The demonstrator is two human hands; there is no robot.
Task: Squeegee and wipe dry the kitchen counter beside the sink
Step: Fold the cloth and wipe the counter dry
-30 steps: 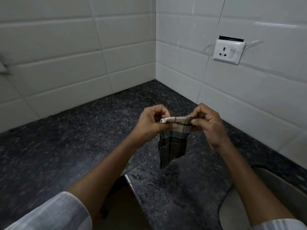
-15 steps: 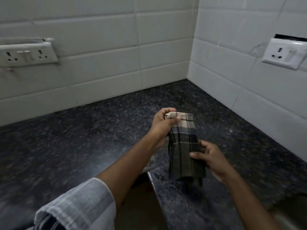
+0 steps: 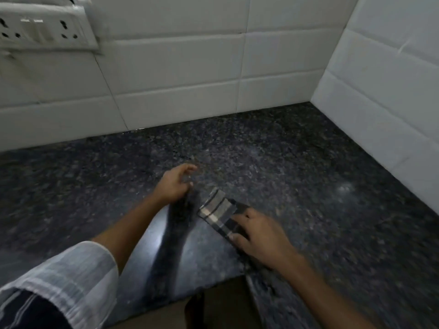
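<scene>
right hand [image 3: 259, 236] pressed folded cloth [image 3: 219, 213] flat on counter [image 3: 297, 167] | left hand [image 3: 174, 184] loosely spread, empty | risk: one-handed wiping could bunch cloth, leaving streaks

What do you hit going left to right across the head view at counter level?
Striped sleeve → left hand → plaid cloth → right hand → bare granite counter → right tiled wall.
</scene>
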